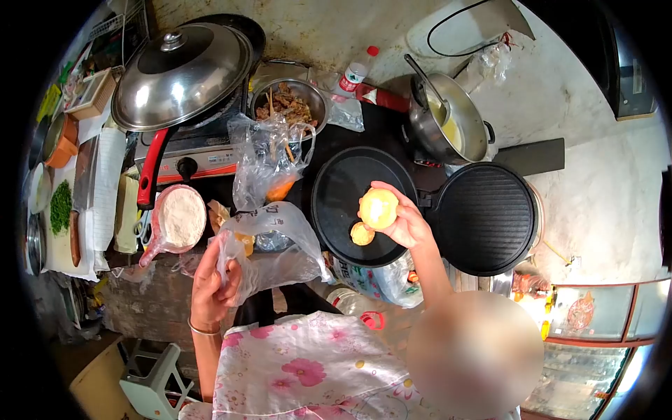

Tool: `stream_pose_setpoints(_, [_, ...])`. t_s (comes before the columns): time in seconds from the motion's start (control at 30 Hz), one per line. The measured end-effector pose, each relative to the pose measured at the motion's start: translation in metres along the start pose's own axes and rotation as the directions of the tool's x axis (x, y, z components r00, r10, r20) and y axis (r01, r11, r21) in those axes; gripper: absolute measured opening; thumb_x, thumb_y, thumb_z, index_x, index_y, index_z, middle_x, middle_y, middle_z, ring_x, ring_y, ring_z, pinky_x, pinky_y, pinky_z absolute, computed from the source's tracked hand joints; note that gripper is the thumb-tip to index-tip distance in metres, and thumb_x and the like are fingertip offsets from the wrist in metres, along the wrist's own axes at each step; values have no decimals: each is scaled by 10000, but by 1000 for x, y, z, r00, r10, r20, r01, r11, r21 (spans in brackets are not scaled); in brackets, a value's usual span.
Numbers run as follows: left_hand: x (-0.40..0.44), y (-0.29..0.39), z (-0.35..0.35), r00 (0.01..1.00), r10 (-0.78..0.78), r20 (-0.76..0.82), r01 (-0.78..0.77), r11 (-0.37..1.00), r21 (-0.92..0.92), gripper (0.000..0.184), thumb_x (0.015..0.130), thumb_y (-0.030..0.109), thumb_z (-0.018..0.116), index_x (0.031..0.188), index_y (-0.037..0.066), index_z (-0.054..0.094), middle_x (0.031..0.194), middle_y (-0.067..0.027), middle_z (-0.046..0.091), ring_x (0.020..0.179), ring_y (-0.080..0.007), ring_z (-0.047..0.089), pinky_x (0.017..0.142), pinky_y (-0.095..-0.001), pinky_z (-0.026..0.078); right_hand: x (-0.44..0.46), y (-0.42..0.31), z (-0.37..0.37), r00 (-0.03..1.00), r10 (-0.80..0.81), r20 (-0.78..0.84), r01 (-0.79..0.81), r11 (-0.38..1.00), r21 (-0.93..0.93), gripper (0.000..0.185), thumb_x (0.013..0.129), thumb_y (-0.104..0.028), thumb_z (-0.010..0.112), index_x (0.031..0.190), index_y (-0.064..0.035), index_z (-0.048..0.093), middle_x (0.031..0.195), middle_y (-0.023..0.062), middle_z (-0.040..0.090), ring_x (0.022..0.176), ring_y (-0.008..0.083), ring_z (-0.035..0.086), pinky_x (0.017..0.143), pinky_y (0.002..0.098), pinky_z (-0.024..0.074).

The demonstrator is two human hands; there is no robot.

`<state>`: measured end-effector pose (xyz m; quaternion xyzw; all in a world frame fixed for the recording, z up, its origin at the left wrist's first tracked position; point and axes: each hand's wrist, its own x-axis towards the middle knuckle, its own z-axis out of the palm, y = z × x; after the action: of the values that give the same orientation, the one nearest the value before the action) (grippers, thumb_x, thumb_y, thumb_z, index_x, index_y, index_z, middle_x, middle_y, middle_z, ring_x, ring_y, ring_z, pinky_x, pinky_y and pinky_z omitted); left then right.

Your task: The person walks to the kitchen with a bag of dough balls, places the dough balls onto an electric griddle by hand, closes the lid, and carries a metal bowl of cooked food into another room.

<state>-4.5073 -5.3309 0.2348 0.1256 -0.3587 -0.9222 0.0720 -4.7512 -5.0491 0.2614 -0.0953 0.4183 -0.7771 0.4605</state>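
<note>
My left hand (211, 283) is closed on the edge of a thin clear plastic bag (283, 234) that hangs in front of me. Something yellow shows through the bag near its left side. In my right hand (406, 222) is a round golden flatbread (379, 208), gripped over the open electric griddle. A smaller round piece of bread (362, 234) lies on the griddle's black lower plate (339, 187), just below the one I hold. The ridged upper plate (483, 217) is folded back to the right.
A lidded wok (178, 77) with a red handle stands on the stove at left. Behind are a metal bowl of meat pieces (290, 105), a bottle (355, 72) and a pot with a ladle (451, 119). A flour scoop (182, 217), chopped greens (61, 206) and a knife (85, 175) are leftward.
</note>
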Motion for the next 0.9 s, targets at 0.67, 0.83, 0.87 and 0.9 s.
stream_pose_setpoints(0.67, [1,1,0,1000,-13,-2,13,998,-61,768,754,317,641,1356,77,228,853,-37,502,447,-23,277,342,-148,166,50,65,-35,928,-327,-177,-275,-286,-918,633,634,-174,703,1171,-39,395,1049,183,487,955,360,508,806,398,442])
stream_pose_setpoints(0.83, [-4,4,-5,1000,3,10,-3,1000,-22,732,807,380,565,1371,109,184,858,-34,485,445,-30,264,335,-146,193,51,75,-37,935,-305,-179,-305,-438,-845,657,632,-227,727,1174,-46,401,1087,171,461,977,351,496,799,410,447])
stream_pose_setpoints(0.87, [-4,3,-8,1000,14,26,-13,999,-40,726,814,395,548,1374,120,177,855,-33,478,456,-32,263,342,-142,194,48,71,-32,927,-338,-161,-301,-416,-858,669,626,-233,734,1177,-50,402,1113,173,450,990,354,492,803,410,446])
stream_pose_setpoints(0.9, [-6,3,-12,999,11,41,-9,999,-46,722,821,422,523,1378,136,164,831,-38,455,481,-39,264,361,-134,202,45,66,-24,897,-422,-134,-309,-381,-871,700,611,-244,747,1188,-59,398,1181,179,412,993,351,499,806,420,446])
